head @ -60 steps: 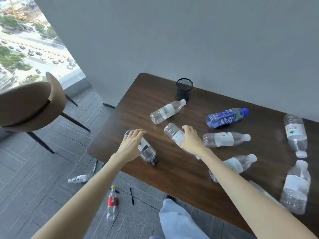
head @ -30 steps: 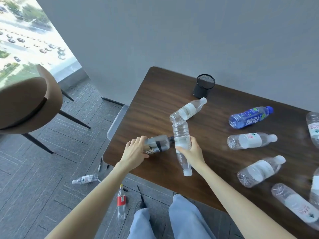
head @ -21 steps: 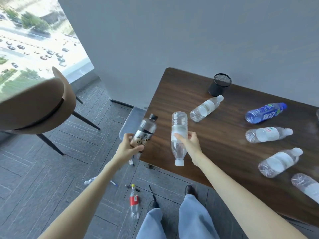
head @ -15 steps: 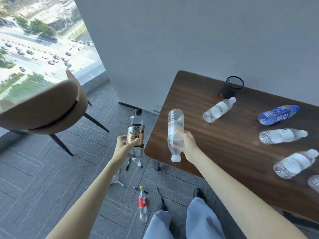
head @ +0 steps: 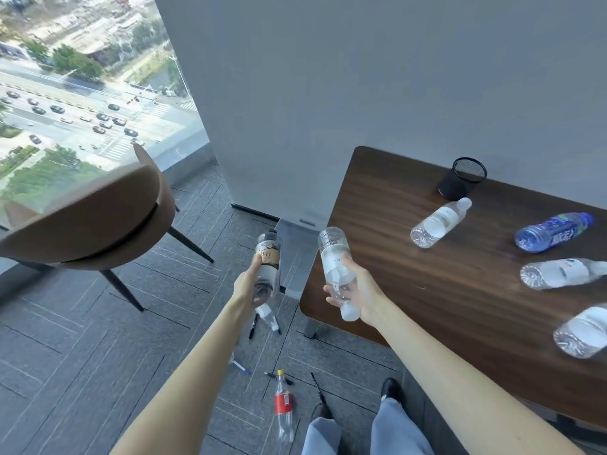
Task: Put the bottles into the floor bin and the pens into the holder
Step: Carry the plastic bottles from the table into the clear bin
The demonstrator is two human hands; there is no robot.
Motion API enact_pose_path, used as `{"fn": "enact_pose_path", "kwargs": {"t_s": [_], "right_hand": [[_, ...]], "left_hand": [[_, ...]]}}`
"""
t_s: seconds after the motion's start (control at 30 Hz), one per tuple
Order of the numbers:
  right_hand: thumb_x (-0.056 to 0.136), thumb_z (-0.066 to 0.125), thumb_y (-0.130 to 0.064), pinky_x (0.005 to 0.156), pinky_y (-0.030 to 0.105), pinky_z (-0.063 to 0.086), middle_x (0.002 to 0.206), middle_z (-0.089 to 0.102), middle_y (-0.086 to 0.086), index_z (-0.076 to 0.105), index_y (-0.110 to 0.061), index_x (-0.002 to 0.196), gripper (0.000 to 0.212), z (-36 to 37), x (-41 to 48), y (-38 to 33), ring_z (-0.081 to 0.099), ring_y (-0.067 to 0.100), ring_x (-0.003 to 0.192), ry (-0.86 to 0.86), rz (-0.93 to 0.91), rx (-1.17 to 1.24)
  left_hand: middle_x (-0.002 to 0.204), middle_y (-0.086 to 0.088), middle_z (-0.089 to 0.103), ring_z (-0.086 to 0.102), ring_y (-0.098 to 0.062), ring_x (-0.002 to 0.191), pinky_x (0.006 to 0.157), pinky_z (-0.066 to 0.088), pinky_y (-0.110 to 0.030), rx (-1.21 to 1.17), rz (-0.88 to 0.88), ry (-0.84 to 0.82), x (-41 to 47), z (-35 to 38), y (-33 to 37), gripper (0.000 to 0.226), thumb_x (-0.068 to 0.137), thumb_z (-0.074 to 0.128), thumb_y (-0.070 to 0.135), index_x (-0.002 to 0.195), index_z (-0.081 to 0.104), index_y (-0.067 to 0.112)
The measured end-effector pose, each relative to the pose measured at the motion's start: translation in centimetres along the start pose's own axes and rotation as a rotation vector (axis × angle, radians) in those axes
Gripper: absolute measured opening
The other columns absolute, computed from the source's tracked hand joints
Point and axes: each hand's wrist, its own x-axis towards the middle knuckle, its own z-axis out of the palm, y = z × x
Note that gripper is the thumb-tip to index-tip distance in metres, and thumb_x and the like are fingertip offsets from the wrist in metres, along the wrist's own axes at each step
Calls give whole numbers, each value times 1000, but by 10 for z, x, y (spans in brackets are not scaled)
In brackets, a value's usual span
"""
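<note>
At 6 o'clock, 2 trouser legs (head: pixel 394 431) stand on grey floor; at their 10 o'clock a red-label bottle (head: pixel 284 402) lies flat, with 3 pens around its cap: a black pen (head: pixel 318 385), a short pen (head: pixel 277 377) and a blue-tipped pen (head: pixel 241 367); open floor runs toward 9 o'clock up to the chair (head: pixel 82 224).

Farther on, a small clear bottle (head: pixel 267 318) and a 4th pen (head: pixel 252 326) lie under the left forearm; the table (head: pixel 460 297) fills 3 o'clock, its rounded corner just beside the right wrist.

Both arms reach toward 12 o'clock; the left hand (head: pixel 244 284) wraps its fingers round the base of a tan-label bottle (head: pixel 268 261), cap pointing away, over floor beside the pale floor bin (head: pixel 295 254); the right hand (head: pixel 358 290) grips a clear bottle (head: pixel 335 267) near its neck, white cap toward the body, over the table's left edge.

On the table lie 4 bottles: 1 at the right edge (head: pixel 584 330), 1 white-label (head: pixel 558 273), 1 blue (head: pixel 551 231) and 1 (head: pixel 438 223) whose cap lies just beside the mesh holder (head: pixel 464 178) at 1 o'clock, against the wall.
</note>
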Motion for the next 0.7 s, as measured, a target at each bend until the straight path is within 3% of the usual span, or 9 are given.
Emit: {"fn": "enact_pose_path", "kwargs": {"t_s": [0.07, 0.13, 0.2, 0.27, 0.4, 0.53, 0.7], "right_hand": [[79, 68, -47, 67, 36, 56, 89, 68, 14, 59, -6, 120, 59, -1, 4, -5, 65, 26, 78, 5, -7, 8], [79, 69, -45, 68, 37, 56, 92, 67, 15, 60, -6, 118, 56, -2, 7, -11, 64, 26, 78, 4, -15, 10], [81, 68, -42, 67, 35, 54, 93, 65, 15, 62, -6, 115, 50, -4, 9, -15, 62, 25, 79, -12, -19, 18], [83, 67, -37, 65, 34, 53, 92, 64, 14, 62, -6, 111, 42, -6, 10, -19, 60, 24, 77, -20, -15, 28], [82, 68, -30, 75, 35, 51, 87, 67, 13, 61, -4, 112, 41, -5, 17, -17, 62, 23, 73, -14, -11, 43], [79, 72, -33, 91, 38, 48, 105, 65, 17, 56, -6, 122, 53, 0, 25, -9, 63, 27, 91, 17, 22, 41], [81, 68, -41, 86, 37, 50, 109, 62, 15, 57, -11, 118, 49, 19, 29, -1, 60, 25, 98, 26, 54, -68]], "left_hand": [[121, -18, 63, 63, -32, 105, 72, 56, -39, 15, 32, -27, 6, 7, 25, 81, 72, 59, 71, 127, 54, 11], [130, -13, 57, 60, -32, 112, 86, 52, -48, 89, 53, -86, 11, 13, 49, 87, 73, 54, 75, 136, 46, 14], [145, -10, 44, 51, -35, 124, 96, 42, -56, 222, 59, -110, 16, 19, 64, 98, 69, 50, 80, 144, 35, 19], [154, -9, 32, 44, -38, 131, 98, 36, -59, 282, 75, -101, 19, 23, 68, 92, 77, 48, 74, 149, 28, 21], [147, -8, 44, 51, -30, 123, 101, 36, -51, 337, 142, -63, 22, 24, 55, 68, 91, 47, 56, 143, 41, 14], [132, -8, 58, 57, -21, 109, 96, 43, -41, 333, 177, -50, 22, 15, 35, 47, 95, 49, 42, 131, 55, 12], [118, -8, 67, 62, -21, 103, 85, 46, -33, 270, 229, -24, 15, 1, 21, 31, 96, 51, 24, 120, 63, 9]]}}
